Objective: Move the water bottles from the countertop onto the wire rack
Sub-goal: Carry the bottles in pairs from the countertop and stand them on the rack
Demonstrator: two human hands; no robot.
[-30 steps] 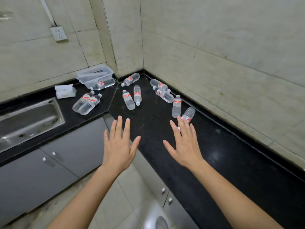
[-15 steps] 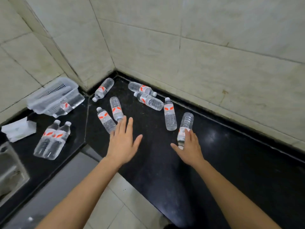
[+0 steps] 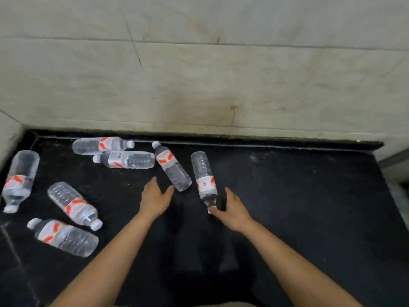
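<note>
Seven water bottles lying flat on the black counter (image 3: 287, 207), none upright, so prone to rolling if nudged; all on their sides, most likely because loose round bottles settle that way. Wire rack nowhere in view, so none yet moved, judging by how things lie.

Right hand (image 3: 232, 210) spread open around the cap end of the nearest bottle (image 3: 203, 178), thumb at the cap, fingers on the far side of the neck; not yet closed, though actual contact hard to tell. Neck end chosen presumably because it points toward the body and is narrow enough for a one-handed grip.

Left hand (image 3: 155, 197) open wide, palm down, thumb reaching toward the base of the tilted bottle (image 3: 171, 166) just beside it, apart from it by a small gap. Both hands working at once, likely to carry two bottles per trip.

Further off: a pair of bottles (image 3: 115, 152) lying touching near the back wall (image 3: 199, 85), caps pointing opposite ways; a lone bottle (image 3: 20, 178) at the far left edge; two more (image 3: 70, 216) at lower left, close together. Left for later, probably, being farther from reach.

Next move, as a guess: closing each hand round its bottle, lifting clear, then turning to find the rack
</note>
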